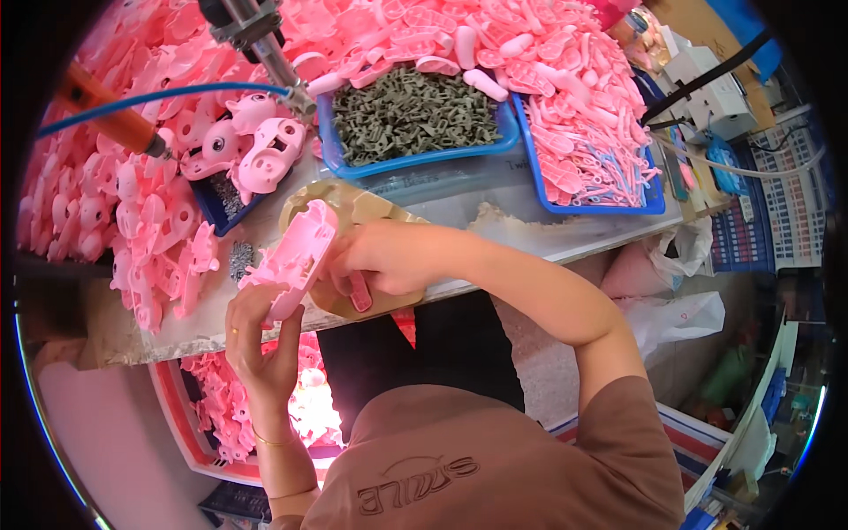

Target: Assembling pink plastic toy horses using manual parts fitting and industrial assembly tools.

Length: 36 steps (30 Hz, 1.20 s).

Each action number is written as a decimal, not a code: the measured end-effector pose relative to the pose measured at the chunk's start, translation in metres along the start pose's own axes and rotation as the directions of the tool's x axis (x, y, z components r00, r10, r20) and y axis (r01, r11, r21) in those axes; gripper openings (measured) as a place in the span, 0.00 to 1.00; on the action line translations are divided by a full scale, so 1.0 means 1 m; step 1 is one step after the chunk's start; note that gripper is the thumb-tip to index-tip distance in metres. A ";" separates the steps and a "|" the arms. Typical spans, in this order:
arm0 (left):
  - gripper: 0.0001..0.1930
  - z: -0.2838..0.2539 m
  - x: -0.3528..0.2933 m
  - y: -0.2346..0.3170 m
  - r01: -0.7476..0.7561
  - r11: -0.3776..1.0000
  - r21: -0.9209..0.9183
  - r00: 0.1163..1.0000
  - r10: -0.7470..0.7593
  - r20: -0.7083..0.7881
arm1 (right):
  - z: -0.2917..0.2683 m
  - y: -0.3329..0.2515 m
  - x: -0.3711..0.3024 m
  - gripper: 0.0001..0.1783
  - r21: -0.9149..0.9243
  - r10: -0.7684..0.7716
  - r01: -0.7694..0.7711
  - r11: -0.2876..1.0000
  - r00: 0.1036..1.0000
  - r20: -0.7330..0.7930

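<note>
My left hand point(261, 340) grips a hollow pink plastic toy body half point(300, 256) by its lower end, tilted with its open inside showing. My right hand point(384, 256) is closed beside the shell's right edge, fingers curled and partly hiding each other. A small oblong pink plastic piece point(359, 293) sticks out below those fingers and appears to be held in them. Both hands are above a tan shaped block point(402, 212) at the table's front edge. Left of the shell lies a little pile of small metal screws point(239, 261).
A blue tray point(424, 166) of dark green small parts stands behind the hands, with another blue tray point(609, 208) of pink pieces to its right. Pink shells point(141, 203) heap at left. An orange screwdriver point(115, 110) and a metal clamp stand point(261, 40) hang overhead.
</note>
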<state>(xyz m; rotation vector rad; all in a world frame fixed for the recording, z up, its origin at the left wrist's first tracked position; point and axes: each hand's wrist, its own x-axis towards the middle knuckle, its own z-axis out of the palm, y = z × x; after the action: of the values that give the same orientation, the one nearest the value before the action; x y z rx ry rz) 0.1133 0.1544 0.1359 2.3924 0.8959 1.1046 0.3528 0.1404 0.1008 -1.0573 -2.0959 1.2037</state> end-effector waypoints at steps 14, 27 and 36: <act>0.16 0.004 -0.004 0.002 0.000 0.999 -0.039 0.999 0.002 0.045 | -0.127 0.024 -0.132 0.10 -0.441 -0.215 -0.716 0.542 0.389 -0.896; 0.17 -0.002 -0.001 -0.006 -0.062 0.998 0.021 0.998 0.062 0.029 | -0.067 -0.037 -0.091 0.05 -0.238 0.135 -0.410 0.881 0.699 -0.703; 0.17 0.011 -0.002 -0.003 -0.227 0.972 0.053 0.962 0.216 0.169 | 0.030 -0.047 -0.059 0.13 -0.520 0.129 -0.402 0.754 0.866 -0.484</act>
<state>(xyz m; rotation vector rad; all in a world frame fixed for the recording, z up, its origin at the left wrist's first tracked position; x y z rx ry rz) 0.1197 0.1540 0.1262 2.6489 0.6351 0.9493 0.3474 0.0630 0.1249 -1.7859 -2.0436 0.3073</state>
